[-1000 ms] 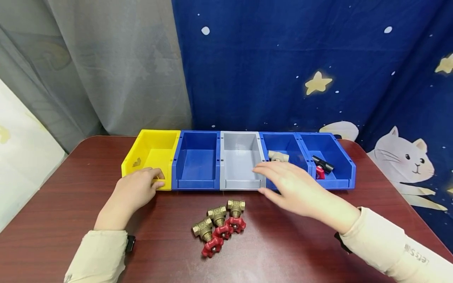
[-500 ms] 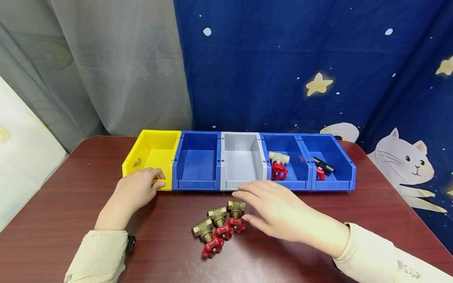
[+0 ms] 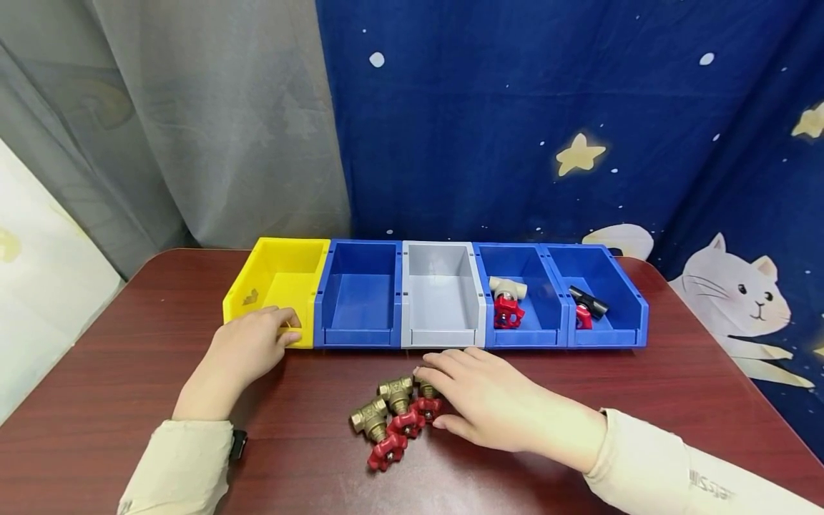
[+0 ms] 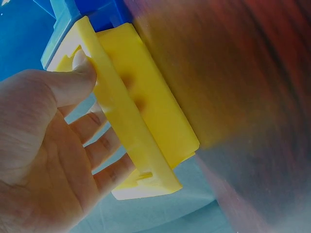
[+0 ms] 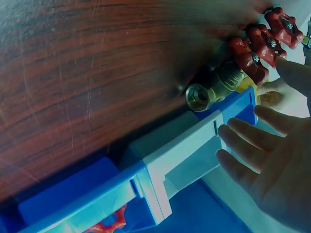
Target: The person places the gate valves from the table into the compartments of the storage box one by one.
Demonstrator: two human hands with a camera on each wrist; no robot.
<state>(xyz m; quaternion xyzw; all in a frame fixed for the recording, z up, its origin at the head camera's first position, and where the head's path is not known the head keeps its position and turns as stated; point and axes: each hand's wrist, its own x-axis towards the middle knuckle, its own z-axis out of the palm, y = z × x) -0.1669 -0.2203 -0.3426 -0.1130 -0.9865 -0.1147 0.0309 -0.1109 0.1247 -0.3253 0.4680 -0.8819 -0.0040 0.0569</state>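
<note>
One yellow bin (image 3: 296, 252) has my left hand (image 3: 249, 342) clamped on its front lip (image 4: 124, 109); rightward, three red-handled valves (image 3: 407, 423) lie on the surface (image 3: 302, 472) before the other bins (image 3: 444, 337), and my right hand (image 3: 492, 400) hangs, fingers uncurled, over the rightmost valve (image 3: 428, 410).

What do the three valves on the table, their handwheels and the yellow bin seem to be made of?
Valve bodies: probably brass, judging by their dull gold sheen.
Handwheels: glossy red; painted metal or plastic, the highlights leave it open.
Yellow bin: likely moulded plastic, smooth, slightly glossy, from its solid colour and thin walls.
</note>
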